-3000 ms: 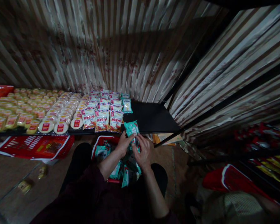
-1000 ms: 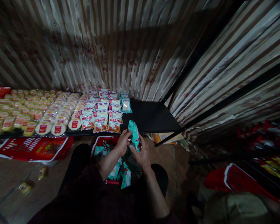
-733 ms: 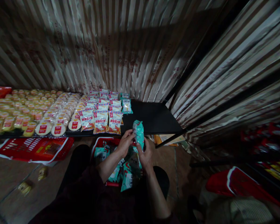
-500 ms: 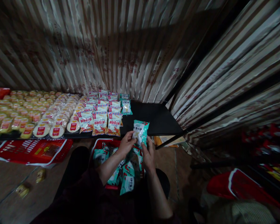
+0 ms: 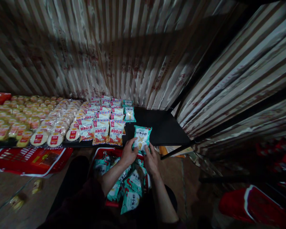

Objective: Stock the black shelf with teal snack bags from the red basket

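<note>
Between my two hands is a teal and white snack bag (image 5: 142, 137), its printed front facing me. My left hand (image 5: 130, 152) pinches its lower left side, and my right hand (image 5: 151, 158) grips its lower right side. Below my wrists, a red basket (image 5: 106, 149) holds several more teal snack bags (image 5: 131, 199). Two teal bags (image 5: 129, 113) stand on the black shelf (image 5: 154, 124), beside rows of white and orange snack bags (image 5: 101, 131).
Round packaged cakes (image 5: 39, 137) fill the shelf's left part. A red basket (image 5: 21, 162) lies under it, with small yellow packets (image 5: 16, 202) on the floor. A dark metal post (image 5: 178, 150) stands at right, and another red basket (image 5: 259, 203) sits at lower right. Striped sheeting (image 5: 114, 47) hangs behind.
The teal bag in my hands has turned more squarely face-on and sits slightly further left. The view has tilted a little, so the shelf appears lower.
</note>
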A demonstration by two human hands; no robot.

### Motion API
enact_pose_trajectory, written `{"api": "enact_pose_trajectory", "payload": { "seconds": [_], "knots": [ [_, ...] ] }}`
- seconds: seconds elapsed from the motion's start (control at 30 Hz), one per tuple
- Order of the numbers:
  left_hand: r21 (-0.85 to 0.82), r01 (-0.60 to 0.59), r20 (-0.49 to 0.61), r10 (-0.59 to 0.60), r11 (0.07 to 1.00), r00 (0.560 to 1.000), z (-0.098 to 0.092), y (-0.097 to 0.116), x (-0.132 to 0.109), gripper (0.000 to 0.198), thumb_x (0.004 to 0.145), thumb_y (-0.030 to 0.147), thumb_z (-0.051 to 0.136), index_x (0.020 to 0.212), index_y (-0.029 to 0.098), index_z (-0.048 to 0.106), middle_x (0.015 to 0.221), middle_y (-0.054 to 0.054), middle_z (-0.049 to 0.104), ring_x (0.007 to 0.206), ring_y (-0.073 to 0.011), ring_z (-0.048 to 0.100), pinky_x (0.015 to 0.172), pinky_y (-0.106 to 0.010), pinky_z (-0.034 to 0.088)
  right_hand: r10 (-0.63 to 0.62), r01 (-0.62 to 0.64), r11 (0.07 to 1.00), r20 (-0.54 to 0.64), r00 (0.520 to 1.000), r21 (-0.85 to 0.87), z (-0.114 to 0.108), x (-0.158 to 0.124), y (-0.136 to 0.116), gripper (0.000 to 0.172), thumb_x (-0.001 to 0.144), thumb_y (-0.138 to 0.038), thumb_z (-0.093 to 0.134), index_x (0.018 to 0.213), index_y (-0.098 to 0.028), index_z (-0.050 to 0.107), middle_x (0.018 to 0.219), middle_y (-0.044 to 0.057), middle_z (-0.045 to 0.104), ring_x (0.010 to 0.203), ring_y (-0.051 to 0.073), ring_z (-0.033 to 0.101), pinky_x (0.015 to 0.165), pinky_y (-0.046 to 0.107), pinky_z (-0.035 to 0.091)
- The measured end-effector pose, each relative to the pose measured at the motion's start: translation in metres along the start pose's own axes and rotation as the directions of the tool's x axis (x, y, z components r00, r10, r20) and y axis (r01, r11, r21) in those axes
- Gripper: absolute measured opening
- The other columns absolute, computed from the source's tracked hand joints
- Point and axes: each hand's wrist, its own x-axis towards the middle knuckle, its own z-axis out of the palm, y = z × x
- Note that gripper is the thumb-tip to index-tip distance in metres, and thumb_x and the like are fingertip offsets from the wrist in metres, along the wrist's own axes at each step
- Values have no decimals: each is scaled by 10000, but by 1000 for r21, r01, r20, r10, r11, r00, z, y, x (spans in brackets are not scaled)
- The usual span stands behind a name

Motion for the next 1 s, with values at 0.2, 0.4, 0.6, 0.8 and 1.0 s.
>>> {"api": "enact_pose_trajectory", "payload": {
  "seconds": [0.2, 0.4, 0.6, 0.8, 1.0],
  "knots": [
    [57, -51, -2, 51, 997, 999, 2, 0, 15, 447, 681, 95, 587, 1102, 237, 632, 1138, -78, 581, 1126, -228, 513, 1041, -374, 335, 258, -266, 956, 76, 963, 125, 3, 25, -6, 530, 756, -555, 567, 1120, -174, 629, 1033, 83, 708, 916, 265, 663, 757, 352, 542],
    [135, -65, -23, 69, 989, 997, 4, 0, 35, 469, 673, 72, 577, 1111, 232, 629, 1187, -83, 577, 1134, -241, 520, 1051, -377, 339, 248, -266, 933, 101, 963, 242, 19, 52, 17, 550, 722, -538, 605, 1118, -157, 614, 1069, 84, 692, 947, 244, 641, 849, 383, 511],
    [362, -76, -8, 85, 929, 996, 9, 3, 52, 518, 732, 76, 523, 1244, 150, 540, 1343, -126, 492, 1245, -240, 457, 1092, -357, 310, 299, -311, 914, 86, 950, 261, 34, 75, 29, 581, 681, -528, 634, 1104, -130, 629, 1002, 87, 710, 887, 233, 648, 814, 362, 516],
    [552, -34, 6, 36, 833, 999, 13, 7, 64, 557, 802, 109, 465, 1356, 76, 409, 1440, -161, 379, 1335, -226, 359, 1122, -320, 268, 294, -314, 911, 110, 949, 270, 45, 94, 45, 571, 675, -505, 649, 1121, -149, 632, 1035, 79, 704, 924, 233, 639, 840, 352, 504],
    [590, -2, -27, 21, 807, 999, 16, 4, 76, 586, 795, 109, 472, 1373, 71, 381, 1470, -184, 324, 1364, -248, 312, 1122, -343, 267, 259, -289, 917, 141, 956, 276, 55, 104, 55, 558, 694, -487, 640, 1140, -151, 625, 1059, 82, 696, 940, 239, 637, 862, 366, 495]
  ]
}}
